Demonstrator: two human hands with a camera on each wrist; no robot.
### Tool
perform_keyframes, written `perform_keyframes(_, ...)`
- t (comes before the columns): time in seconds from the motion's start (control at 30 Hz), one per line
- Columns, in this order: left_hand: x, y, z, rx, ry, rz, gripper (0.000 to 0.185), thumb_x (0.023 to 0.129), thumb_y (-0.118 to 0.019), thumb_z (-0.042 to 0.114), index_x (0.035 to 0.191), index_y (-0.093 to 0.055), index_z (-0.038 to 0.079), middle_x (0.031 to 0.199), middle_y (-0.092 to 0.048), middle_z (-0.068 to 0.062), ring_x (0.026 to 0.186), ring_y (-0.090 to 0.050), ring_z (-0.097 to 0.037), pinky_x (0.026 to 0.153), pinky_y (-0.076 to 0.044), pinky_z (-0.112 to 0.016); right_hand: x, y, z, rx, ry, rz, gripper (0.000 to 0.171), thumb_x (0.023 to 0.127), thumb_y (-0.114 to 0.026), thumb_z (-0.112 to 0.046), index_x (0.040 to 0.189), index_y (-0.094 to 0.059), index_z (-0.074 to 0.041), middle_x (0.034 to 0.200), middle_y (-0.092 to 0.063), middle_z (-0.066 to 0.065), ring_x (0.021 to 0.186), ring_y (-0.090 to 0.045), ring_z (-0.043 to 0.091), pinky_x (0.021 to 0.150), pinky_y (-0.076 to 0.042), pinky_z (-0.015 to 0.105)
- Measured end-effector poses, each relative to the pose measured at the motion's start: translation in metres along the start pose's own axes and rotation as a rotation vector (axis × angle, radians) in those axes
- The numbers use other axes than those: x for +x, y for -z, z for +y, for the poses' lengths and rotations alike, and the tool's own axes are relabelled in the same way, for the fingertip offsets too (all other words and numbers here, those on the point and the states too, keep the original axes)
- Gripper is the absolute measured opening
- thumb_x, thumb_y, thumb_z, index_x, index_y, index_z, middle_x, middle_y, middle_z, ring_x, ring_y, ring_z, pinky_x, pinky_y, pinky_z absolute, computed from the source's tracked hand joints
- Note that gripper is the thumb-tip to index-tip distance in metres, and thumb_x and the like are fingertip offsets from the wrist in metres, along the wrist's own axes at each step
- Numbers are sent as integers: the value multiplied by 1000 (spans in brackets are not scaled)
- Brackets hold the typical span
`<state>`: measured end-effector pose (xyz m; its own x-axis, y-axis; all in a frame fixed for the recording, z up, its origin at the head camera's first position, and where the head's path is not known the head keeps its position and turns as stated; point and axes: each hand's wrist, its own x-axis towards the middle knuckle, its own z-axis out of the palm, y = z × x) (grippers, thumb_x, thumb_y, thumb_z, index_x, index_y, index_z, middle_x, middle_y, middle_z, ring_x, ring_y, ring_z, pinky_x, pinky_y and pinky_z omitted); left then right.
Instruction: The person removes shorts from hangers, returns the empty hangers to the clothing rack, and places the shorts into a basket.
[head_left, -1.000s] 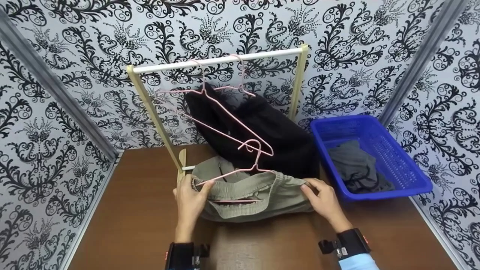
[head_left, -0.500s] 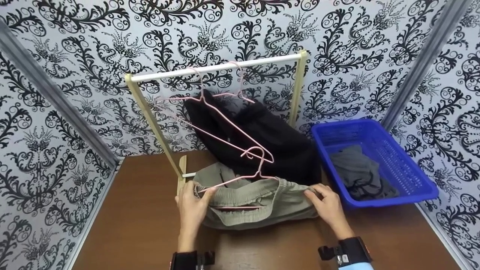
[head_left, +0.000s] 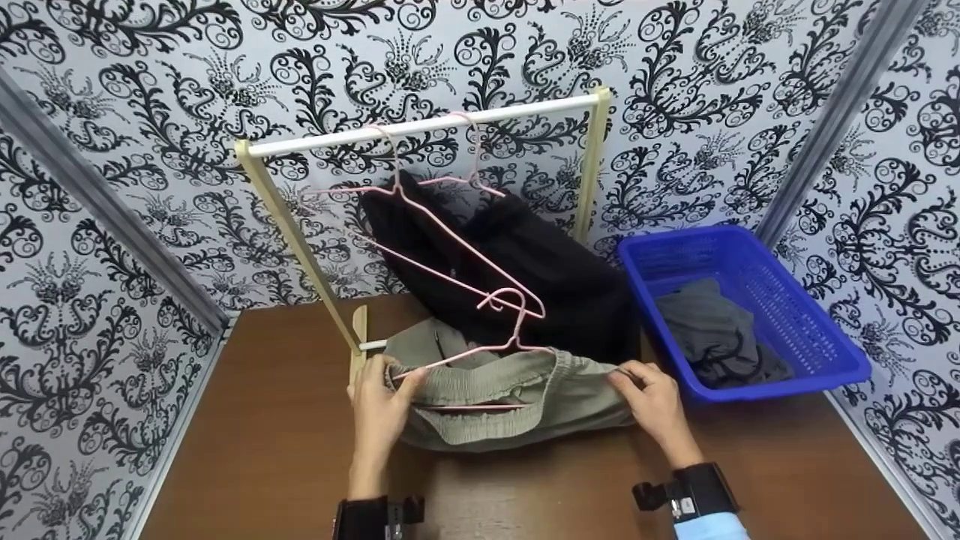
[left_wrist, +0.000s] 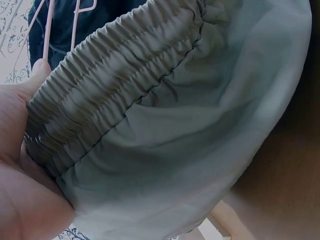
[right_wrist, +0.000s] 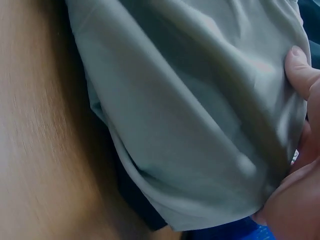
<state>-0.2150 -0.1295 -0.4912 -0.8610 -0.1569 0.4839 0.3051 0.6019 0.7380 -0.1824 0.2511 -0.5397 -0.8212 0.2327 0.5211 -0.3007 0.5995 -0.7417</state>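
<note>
Olive-green shorts (head_left: 510,397) lie on the brown table (head_left: 262,450), near the rack (head_left: 420,127), with a pink hanger (head_left: 480,349) threaded into the elastic waistband. Left hand (head_left: 379,409) pinches the waistband's left end; right hand (head_left: 652,401) pinches the right end. Blue basket (head_left: 810,360) stands at right.

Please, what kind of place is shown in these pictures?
Probably a small staged laundry corner, not a real room: a brown table closed in by patterned wall panels, with a tabletop clothes rack carrying pink hangers and a blue basket holding grey clothes.
</note>
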Motion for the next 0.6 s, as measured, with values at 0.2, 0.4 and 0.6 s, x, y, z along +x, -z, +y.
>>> perform_keyframes(0.2, 0, 1, -4, -17, -43, -9, 31, 83, -85, 17, 93, -61, 2, 86, -60, -11, 90, -57, -35, 97, -30, -60, 1, 1, -1, 52, -17, 14, 13, 84, -80, -1, 76, -73, -9, 68, -62, -8, 66, -51, 2, 76, -39, 12)
perform_keyframes(0.4, 1, 3, -5, -50, -83, 4, 16, 92, -75, 13, 94, -63, 2, 90, -62, -13, 92, -56, -35, 93, -30, -60, 3, 6, -6, 98, -52, 8, 14, 85, -80, -1, 76, -74, -8, 70, -63, -5, 65, -52, 1, 67, -41, 13)
perform_keyframes(0.6, 3, 2, -8, -71, -32, 40, 13, 95, -70, 13, 93, -66, 1, 95, -64, -16, 96, -60, -37, 89, -33, -59, 6, 9, -12, 99, -55, 28, 14, 83, -79, 5, 75, -73, -4, 70, -65, 3, 64, -51, 0, 61, -39, 12)
